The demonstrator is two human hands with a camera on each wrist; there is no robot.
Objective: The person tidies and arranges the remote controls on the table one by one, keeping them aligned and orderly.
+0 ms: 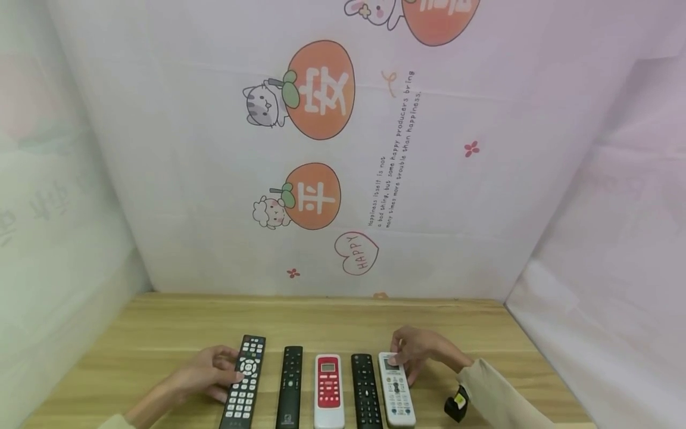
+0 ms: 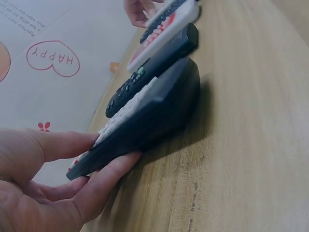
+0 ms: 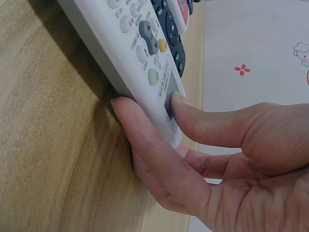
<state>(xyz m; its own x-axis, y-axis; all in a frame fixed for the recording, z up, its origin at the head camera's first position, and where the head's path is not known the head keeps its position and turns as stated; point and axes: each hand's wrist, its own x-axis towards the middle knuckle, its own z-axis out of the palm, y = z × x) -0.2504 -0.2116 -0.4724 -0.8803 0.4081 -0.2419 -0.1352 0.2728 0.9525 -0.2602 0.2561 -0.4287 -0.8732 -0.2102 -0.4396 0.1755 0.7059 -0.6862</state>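
My left hand [image 1: 206, 375] pinches a wide black remote control [image 1: 243, 384] with white buttons, thumb on its button face and fingers under its edge. In the left wrist view this remote [image 2: 159, 113] is tilted, one long side off the wood. At the right end of the row, my right hand [image 1: 420, 351] holds a white remote control [image 1: 398, 393] by its screen end. The right wrist view shows the thumb [image 3: 193, 113] on the small screen and the fingers along the side and underneath.
Between the hands lie a slim black remote [image 1: 290, 381], a red-and-white remote [image 1: 329, 411] and another black remote [image 1: 366, 384]. A small black object with a yellow patch [image 1: 457, 405] is by the right sleeve. The wooden table [image 1: 214, 316] meets printed cloth walls [image 1: 203, 179].
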